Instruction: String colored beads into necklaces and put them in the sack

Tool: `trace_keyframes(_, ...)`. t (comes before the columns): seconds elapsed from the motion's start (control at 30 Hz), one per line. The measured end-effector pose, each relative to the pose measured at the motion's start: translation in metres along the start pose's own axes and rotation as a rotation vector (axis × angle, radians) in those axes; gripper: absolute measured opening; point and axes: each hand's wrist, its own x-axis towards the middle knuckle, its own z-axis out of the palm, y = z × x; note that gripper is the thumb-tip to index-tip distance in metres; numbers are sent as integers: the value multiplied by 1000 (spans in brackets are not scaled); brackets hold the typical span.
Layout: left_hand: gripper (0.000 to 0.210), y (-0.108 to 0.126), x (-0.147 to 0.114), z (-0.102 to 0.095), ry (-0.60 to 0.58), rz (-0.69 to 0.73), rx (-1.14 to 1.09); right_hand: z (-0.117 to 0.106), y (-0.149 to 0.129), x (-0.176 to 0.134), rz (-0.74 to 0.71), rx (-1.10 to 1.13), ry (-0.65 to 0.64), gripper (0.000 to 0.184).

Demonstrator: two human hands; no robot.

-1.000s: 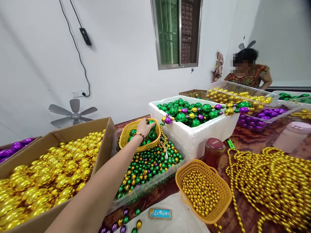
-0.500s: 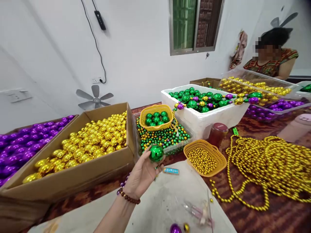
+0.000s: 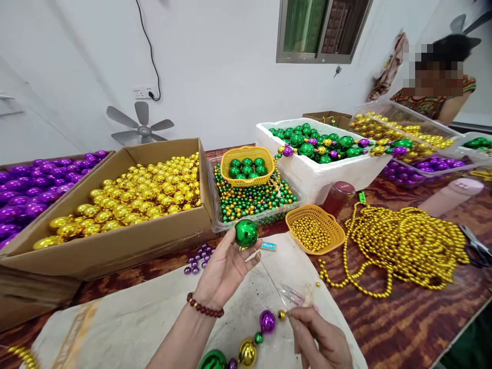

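Observation:
My left hand [image 3: 226, 269], wearing a beaded bracelet [image 3: 205, 310], holds a large shiny green bead [image 3: 246, 233] in its fingertips above the pale cloth. At the lower right, my right hand [image 3: 321, 338] pinches a thin, taut, pale thread [image 3: 272, 282], which runs up to the fingers under the green bead. Whether it passes through the bead is hidden. Close to my right fingers lies a string of beads: a small gold bead [image 3: 282, 315], a purple bead [image 3: 267, 321], a small green one [image 3: 259, 337], a gold bead [image 3: 248, 352] and a large green bead [image 3: 213, 360].
Cardboard boxes of gold beads [image 3: 142, 192] and purple beads [image 3: 42, 187] stand left. Ahead are a yellow basket [image 3: 246, 181], a clear tub [image 3: 223, 225] and a white foam box [image 3: 300, 177]. Right lie gold bead chains [image 3: 407, 246] and scissors [image 3: 476, 246]. A person [image 3: 434, 97] sits beyond.
My right hand has come into view at the lower right, pinching the thread. More of the bead string shows. My left hand still holds the green bead, and the view has tilted down.

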Motion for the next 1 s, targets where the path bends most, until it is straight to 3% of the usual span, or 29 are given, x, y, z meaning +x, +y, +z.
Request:
trace_keyframes(0.37,37,-3,-5,3,-44,19,43,5,8,-4,65,77,-18,32)
trace_keyframes(0.67,42,-4,-18,12,-102,128,148,14,22,-1,66,151,-15,31)
trace_keyframes(1.0,43,-14,-35,15,-156,173,301,27,14,18,-56,192,14,28)
